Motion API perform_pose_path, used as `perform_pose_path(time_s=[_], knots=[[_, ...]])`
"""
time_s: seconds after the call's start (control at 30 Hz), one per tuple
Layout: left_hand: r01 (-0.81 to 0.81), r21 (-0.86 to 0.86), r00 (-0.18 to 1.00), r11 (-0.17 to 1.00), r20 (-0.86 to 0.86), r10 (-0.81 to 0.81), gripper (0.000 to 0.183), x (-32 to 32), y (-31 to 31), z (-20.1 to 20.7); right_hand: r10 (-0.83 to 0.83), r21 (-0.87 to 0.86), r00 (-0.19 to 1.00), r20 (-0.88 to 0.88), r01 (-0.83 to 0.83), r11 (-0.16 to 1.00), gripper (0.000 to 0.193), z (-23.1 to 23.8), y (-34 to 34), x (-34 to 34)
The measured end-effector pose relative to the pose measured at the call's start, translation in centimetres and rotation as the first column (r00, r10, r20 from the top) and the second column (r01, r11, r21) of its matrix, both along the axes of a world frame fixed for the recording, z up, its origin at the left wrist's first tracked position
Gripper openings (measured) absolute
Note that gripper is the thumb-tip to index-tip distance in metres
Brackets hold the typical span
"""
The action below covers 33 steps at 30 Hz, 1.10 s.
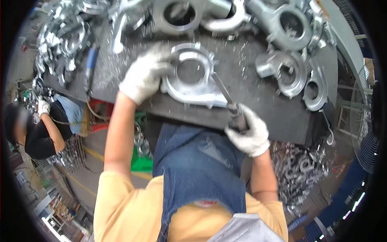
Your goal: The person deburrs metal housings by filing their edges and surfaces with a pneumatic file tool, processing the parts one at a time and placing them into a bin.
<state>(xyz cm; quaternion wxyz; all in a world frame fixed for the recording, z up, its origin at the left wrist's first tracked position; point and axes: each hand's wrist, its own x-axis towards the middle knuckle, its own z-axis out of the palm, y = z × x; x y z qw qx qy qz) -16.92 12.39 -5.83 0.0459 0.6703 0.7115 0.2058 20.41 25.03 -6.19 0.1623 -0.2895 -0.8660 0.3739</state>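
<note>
A silver scroll-shaped metal casting (191, 82) with a large round hole lies on the dark work table (266, 117) before me. My left hand (149, 72), in a white glove and somewhat blurred, is closed on the casting's left rim. In my gloved right hand (252, 133) is a file-like tool (223, 88) with a long, narrow blade and a dark handle. Its blade points up and left, with the tip against the right inner edge of the casting's ring. Part of the handle is hidden by my fingers.
Several similar castings (288, 72) lie along the right and far side. Smaller metal parts (64, 44) are heaped at the far left, beside a blue-handled air tool (91, 60) with a hose. Another person (40, 129) works at left. More metal pieces (300, 173) are piled below right.
</note>
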Motion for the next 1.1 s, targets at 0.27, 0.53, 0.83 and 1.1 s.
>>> perform_pose_path(time_s=[0.27,0.53,0.83,1.1], knots=[[-0.365,0.011,0.930,0.931,0.063,0.363,0.069,8.3,-2.0,0.3,0.115,-0.086,0.899,0.423,-0.087,0.993,0.063,5.3,2.1,4.5],[-0.303,0.058,0.942,0.951,0.169,0.290,0.062,7.7,-1.5,-1.9,0.340,-0.059,0.622,0.705,-0.427,0.902,0.053,9.4,5.2,2.2],[-0.303,0.088,0.943,0.949,0.174,0.285,0.060,7.4,-1.3,-2.2,0.240,-0.020,0.644,0.727,-0.330,0.944,0.054,9.5,2.4,3.1],[-0.289,0.104,0.947,0.952,0.176,0.268,0.063,7.4,-1.2,-2.2,0.231,-0.026,0.686,0.690,-0.295,0.955,0.057,9.7,1.0,4.0]])
